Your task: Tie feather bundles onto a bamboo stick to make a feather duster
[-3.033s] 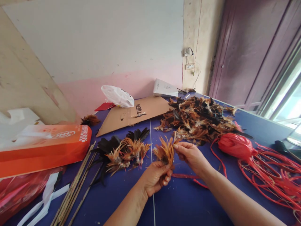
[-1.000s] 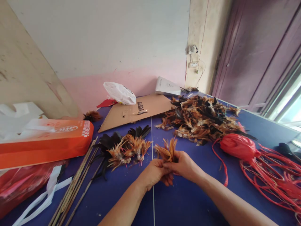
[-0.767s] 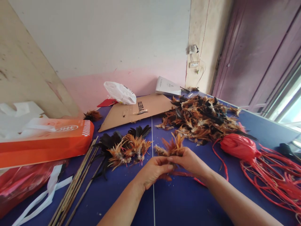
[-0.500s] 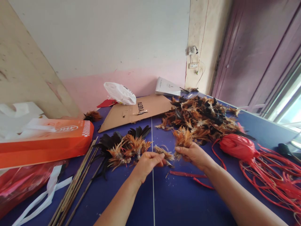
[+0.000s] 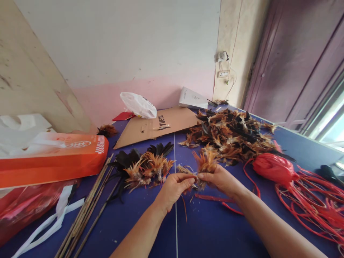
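Note:
My right hand [image 5: 224,181] is closed round a bunch of orange-brown feathers [image 5: 206,162], its tips pointing up and away from me. My left hand [image 5: 176,188] pinches thumb and forefinger together beside the base of that bunch, close to my right thumb; what lies in the pinch is too small to make out. A thin brown strand [image 5: 185,209] shows just below the left fingers. Behind the hands lies a small clump of pale, fluffy feathers [image 5: 185,169]. To the left, several tufts of brown and black feathers [image 5: 150,166] rest on the blue table [image 5: 209,233].
A large feather pile [image 5: 228,134] spreads at the back right. Red plastic ribbon [image 5: 275,168] lies bundled on the right, with loose strips [image 5: 212,197] near my hands. On the left are thin sticks [image 5: 86,209] and an orange bag [image 5: 53,161]. Flat cardboard [image 5: 158,125] lies behind.
My left hand has moved right and slightly away from me, up to the base of the feather bunch. The right hand still holds the bunch. A thin strand now shows below the left fingers.

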Motion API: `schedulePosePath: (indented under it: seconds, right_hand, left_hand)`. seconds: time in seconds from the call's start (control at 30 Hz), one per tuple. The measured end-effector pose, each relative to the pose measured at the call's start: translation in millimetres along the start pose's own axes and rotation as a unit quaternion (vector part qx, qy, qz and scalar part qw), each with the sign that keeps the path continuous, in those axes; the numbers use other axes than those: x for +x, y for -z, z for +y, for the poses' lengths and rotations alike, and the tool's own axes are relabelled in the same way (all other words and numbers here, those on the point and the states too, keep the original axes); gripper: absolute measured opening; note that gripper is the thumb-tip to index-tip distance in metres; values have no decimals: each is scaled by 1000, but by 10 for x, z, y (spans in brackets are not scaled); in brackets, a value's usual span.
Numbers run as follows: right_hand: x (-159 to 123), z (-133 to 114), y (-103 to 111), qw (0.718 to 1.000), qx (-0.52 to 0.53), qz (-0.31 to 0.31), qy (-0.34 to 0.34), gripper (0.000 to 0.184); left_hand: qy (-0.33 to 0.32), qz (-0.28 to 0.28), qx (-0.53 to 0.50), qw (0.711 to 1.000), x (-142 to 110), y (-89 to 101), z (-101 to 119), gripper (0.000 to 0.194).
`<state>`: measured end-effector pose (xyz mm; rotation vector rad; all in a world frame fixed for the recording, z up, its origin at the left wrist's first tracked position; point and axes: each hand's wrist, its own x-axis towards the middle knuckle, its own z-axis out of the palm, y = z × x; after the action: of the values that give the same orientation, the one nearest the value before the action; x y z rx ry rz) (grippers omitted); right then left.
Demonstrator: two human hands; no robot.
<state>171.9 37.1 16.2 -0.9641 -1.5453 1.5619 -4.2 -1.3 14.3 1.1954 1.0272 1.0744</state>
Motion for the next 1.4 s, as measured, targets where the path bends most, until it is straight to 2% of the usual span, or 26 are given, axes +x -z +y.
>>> schedulePosePath:
  seconds: [0.1, 0.23, 0.37, 0.53, 0.7, 0.83, 1.0, 1.17, 1.27, 1.33, 1.4]
  right_hand:
    - [-39, -48, -49, 999, 2, -41, 20, 25]
    - [-52, -91, -101, 996, -7, -81, 40, 24]
    - [-23, -30, -119, 994, -34, -98, 39, 24]
    - [32, 131, -152, 992, -115, -4, 56, 16]
    - [34, 124, -233, 987, -153, 53, 21, 13]
    - [12, 76, -243, 983, -169, 70, 29, 11]
    - [-5, 57, -235, 987, -156, 32, 31, 12]
    - [-2, 20, -230, 993, -112, 28, 34, 8]
    - [22, 27, -193, 993, -74, 44, 79, 21]
    - [35, 50, -172, 989, -78, 78, 96, 31]
    - [28, 69, -171, 978, -128, 117, 115, 32]
  left_hand:
    - [84, -51, -79, 992, 13, -13, -71, 26]
    - [109, -45, -83, 990, 20, -22, -109, 24]
    - [77, -24, 9, 997, 13, -60, -118, 16]
    - [14, 27, 102, 994, -20, -175, -125, 13]
    - [-22, 71, 142, 987, -34, -214, -157, 8]
    - [-36, 60, 171, 983, -21, -188, -205, 12]
    - [-16, 16, 163, 986, -24, -189, -201, 21]
    - [-55, 14, 181, 982, -24, -159, -158, 28]
    - [-55, 54, 113, 991, 7, -113, -142, 24]
    - [-20, 76, -8, 997, 29, -84, -129, 21]
    - [20, 86, -144, 986, 41, -62, -112, 20]
